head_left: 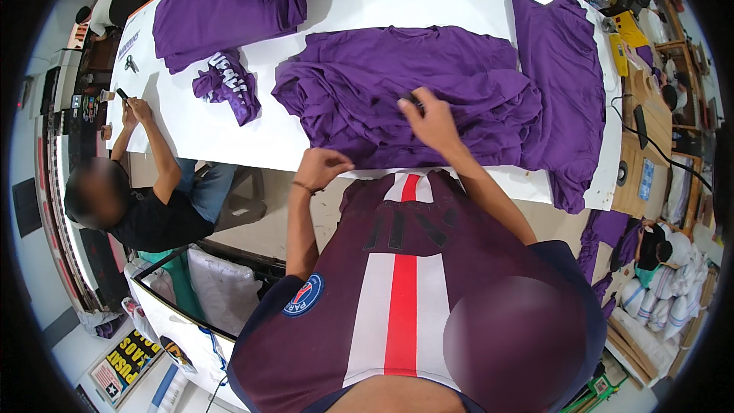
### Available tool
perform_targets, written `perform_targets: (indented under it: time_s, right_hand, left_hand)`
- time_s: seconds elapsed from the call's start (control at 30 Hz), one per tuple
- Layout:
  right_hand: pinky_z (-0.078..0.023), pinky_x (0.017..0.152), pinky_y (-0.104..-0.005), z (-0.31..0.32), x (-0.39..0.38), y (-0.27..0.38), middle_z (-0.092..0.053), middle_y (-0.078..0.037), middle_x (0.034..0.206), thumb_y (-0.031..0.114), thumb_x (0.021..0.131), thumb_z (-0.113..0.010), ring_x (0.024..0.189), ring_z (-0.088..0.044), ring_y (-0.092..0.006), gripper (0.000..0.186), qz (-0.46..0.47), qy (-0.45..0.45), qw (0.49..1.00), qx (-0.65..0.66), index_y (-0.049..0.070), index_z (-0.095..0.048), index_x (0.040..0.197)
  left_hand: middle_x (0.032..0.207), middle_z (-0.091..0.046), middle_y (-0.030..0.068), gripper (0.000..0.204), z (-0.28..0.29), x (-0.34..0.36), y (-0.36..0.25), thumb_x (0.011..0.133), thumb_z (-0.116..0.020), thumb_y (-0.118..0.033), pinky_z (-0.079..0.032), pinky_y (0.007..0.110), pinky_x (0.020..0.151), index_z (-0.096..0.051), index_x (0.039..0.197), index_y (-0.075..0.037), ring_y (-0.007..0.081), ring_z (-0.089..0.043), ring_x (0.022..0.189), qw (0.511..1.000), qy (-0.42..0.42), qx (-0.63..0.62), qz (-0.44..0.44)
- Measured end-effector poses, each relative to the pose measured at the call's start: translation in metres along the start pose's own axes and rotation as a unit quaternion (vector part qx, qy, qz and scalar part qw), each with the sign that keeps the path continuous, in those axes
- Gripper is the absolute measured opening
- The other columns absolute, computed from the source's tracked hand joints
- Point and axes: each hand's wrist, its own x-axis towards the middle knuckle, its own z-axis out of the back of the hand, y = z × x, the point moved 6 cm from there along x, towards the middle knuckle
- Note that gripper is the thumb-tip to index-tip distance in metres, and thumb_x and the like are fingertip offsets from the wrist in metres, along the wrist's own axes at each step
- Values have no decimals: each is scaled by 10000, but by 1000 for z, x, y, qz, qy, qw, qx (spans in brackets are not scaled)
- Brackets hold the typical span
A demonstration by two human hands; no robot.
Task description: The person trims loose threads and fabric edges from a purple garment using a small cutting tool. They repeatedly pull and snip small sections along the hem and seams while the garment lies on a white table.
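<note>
A rumpled purple T-shirt (pixel 405 69) is spread across the white table in front of me, its neckline toward the far side. Over its middle is my right hand (pixel 437 122), with a small dark tool (pixel 419 105) between its fingers; the tool's kind is too small to make out. My left hand (pixel 323 168) is at the table's near edge, thumb and fingers pinched together by the shirt's lower left edge. Whatever lies in that pinch is hidden. A dark bracelet circles the left wrist.
More purple garments lie folded at right (pixel 566 92) and piled at far left (pixel 229 8). A small purple bundle with white print (pixel 229 88) and green-handled scissors (pixel 131 63) rest on the table (pixel 275 141). A seated person (pixel 157 191) holds a phone at left.
</note>
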Motion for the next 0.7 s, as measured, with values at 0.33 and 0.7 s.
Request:
perform_targets:
  time_s: [0.33,0.7]
  right_hand:
    - [-303,424,-226,132,4,-66,-502,68,645,278,1007,-721,483,-410,-21,200,-190,-137,940,248,90,-657,985]
    - [-317,428,-232,92,-15,-55,-524,51,660,277,996,-717,477,-422,-32,211,-202,-18,957,205,74,-659,993]
  left_hand:
    - [817,-779,97,328,0,-47,103,742,-792,-85,-584,322,628,-816,1069,-91,170,-724,666,956,171,86,223]
    - [928,-746,170,229,-51,96,-136,841,-773,-129,-591,401,784,-777,1043,-22,325,-742,844,967,-102,-67,-226]
